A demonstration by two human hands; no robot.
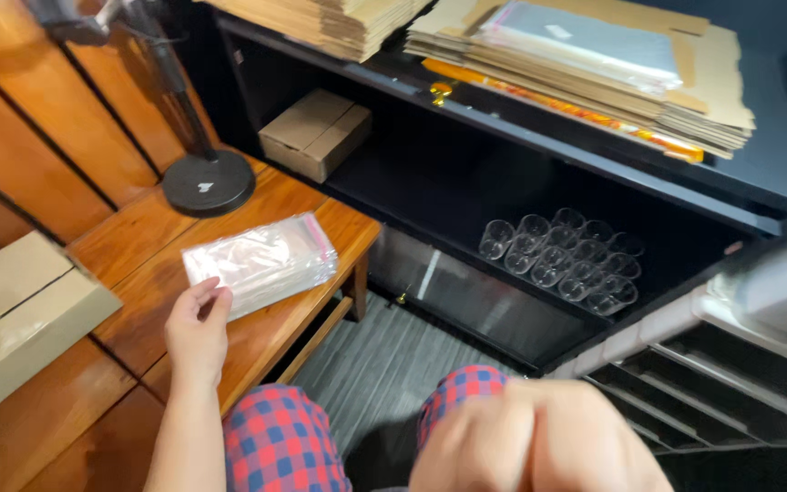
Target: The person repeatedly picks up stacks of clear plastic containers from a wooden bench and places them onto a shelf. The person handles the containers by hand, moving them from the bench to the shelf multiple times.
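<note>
Plastic bags, clear and crinkled, stacked flat under left hand fingertips.

Glossy clear plastic bags, varnished wooden bench; matt cardboard sheets, clear plastic cups, black shelf

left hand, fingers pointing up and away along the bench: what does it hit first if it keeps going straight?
The left hand already has its fingertips at the near edge of the stack of clear plastic bags on the wooden bench, so that comes first. Beyond it in roughly the same line sits the black round stand base.
</note>
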